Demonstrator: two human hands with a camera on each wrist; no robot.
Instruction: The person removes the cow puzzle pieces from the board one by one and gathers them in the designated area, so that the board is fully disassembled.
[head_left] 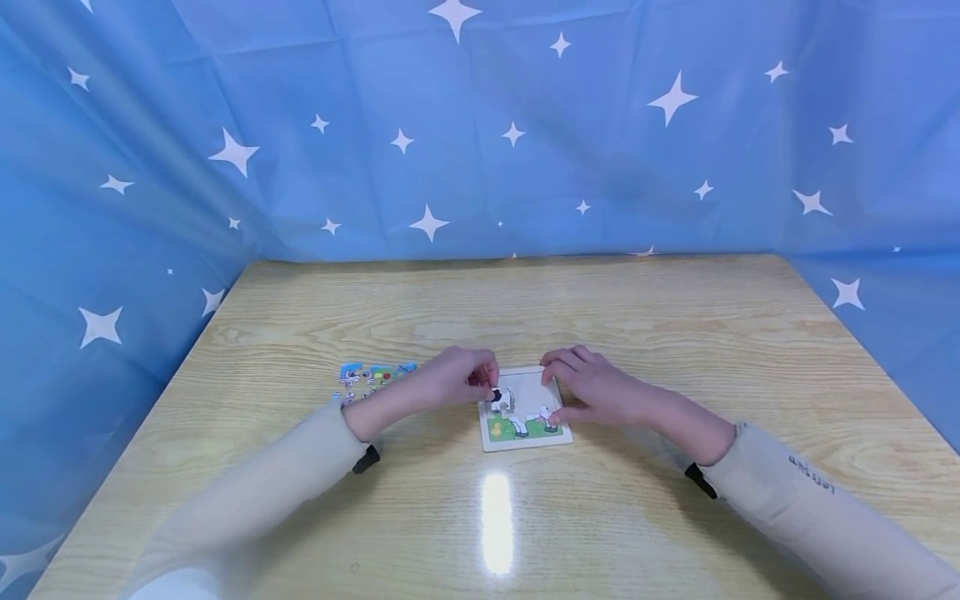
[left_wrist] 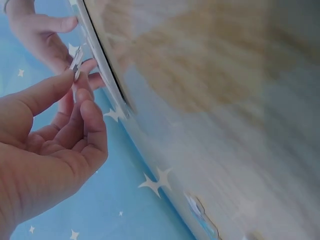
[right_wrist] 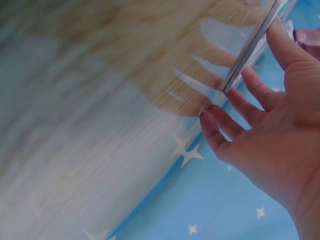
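My left hand (head_left: 453, 379) pinches a small black-and-white puzzle piece (head_left: 502, 401) between thumb and fingertips, over the left side of a square puzzle board (head_left: 527, 382). In the left wrist view the puzzle piece (left_wrist: 76, 65) is seen edge-on at the thumb tip. A green lower strip and white animal legs show on the board; its upper part is pale and bare. My right hand (head_left: 600, 390) rests at the board's right side, fingertips by the top right corner, thumb on the lower right. In the right wrist view its loosely spread fingers touch the board edge (right_wrist: 247, 52) and tabletop.
Several loose colourful puzzle pieces (head_left: 375, 375) lie left of the board, partly hidden behind my left forearm. The wooden table (head_left: 637, 308) reaches back to a blue curtain (head_left: 360, 83) with white stars. A bright light reflection shows in front of the board.
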